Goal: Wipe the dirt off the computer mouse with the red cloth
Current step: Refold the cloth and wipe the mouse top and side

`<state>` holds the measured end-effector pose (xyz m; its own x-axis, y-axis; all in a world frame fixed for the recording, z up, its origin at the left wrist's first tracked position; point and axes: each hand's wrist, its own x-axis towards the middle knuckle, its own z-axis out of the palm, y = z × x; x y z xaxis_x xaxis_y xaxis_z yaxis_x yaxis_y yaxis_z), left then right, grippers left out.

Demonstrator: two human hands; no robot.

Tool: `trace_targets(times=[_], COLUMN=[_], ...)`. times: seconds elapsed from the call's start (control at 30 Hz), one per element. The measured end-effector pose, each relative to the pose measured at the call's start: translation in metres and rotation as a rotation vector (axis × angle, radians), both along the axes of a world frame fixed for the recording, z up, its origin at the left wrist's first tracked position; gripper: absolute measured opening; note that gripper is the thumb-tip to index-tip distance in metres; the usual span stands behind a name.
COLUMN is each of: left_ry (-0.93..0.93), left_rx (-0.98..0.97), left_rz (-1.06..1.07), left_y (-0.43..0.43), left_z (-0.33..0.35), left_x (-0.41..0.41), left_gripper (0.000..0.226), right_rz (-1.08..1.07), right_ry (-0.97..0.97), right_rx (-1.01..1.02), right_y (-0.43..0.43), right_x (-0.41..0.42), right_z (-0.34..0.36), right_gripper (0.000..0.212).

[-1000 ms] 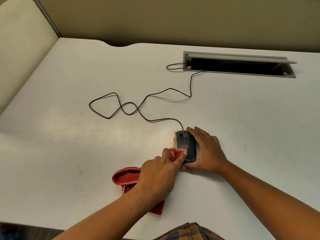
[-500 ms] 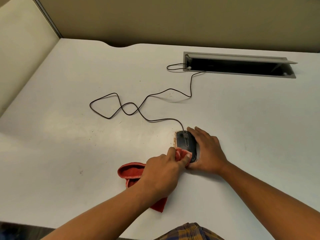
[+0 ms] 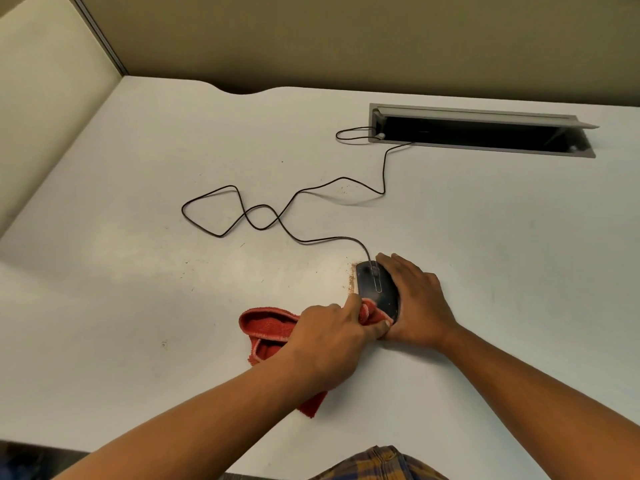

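A black wired computer mouse (image 3: 375, 285) lies on the white desk (image 3: 138, 289), with a line of brown dirt (image 3: 352, 282) along its left side. My right hand (image 3: 415, 301) grips the mouse from the right and holds it still. My left hand (image 3: 332, 336) is closed on the red cloth (image 3: 266, 327) and presses a bunched part of it against the near end of the mouse. The rest of the cloth trails to the left and under my left wrist.
The mouse's black cable (image 3: 263, 216) loops across the desk to an open grey cable tray (image 3: 478, 129) at the back right. Beige partition walls (image 3: 48, 81) close off the left and far sides. The desk's near edge lies just below my arms.
My left hand has pushed the cloth to the right over the near end of the mouse, and the trailing cloth has followed. My right hand and the mouse have stayed put.
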<state>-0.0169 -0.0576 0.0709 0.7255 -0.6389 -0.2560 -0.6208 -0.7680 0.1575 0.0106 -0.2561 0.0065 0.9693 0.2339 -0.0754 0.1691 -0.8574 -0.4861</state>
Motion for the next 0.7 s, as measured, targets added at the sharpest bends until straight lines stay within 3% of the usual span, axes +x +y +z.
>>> trace_targets(times=[0.27,0.57,0.7], left_ry=[-0.062,-0.026,-0.037], left_rx=[0.008,0.081,0.077], left_rz=[0.105,-0.116,-0.113], left_y=[-0.011,-0.006,-0.012], left_z=[0.004,0.013,0.019], left_x=[0.016,0.017,0.014], left_gripper=[0.058,0.053,0.049], right_rz=[-0.023,-0.023,-0.025], right_ry=[0.008,-0.002,-0.002], right_rx=[0.024,0.051,0.046], right_y=[-0.002,-0.003,-0.002], right_x=[0.002,0.001,0.002], right_z=[-0.003,-0.005,-0.005], right_gripper=[0.124,0.127,0.127])
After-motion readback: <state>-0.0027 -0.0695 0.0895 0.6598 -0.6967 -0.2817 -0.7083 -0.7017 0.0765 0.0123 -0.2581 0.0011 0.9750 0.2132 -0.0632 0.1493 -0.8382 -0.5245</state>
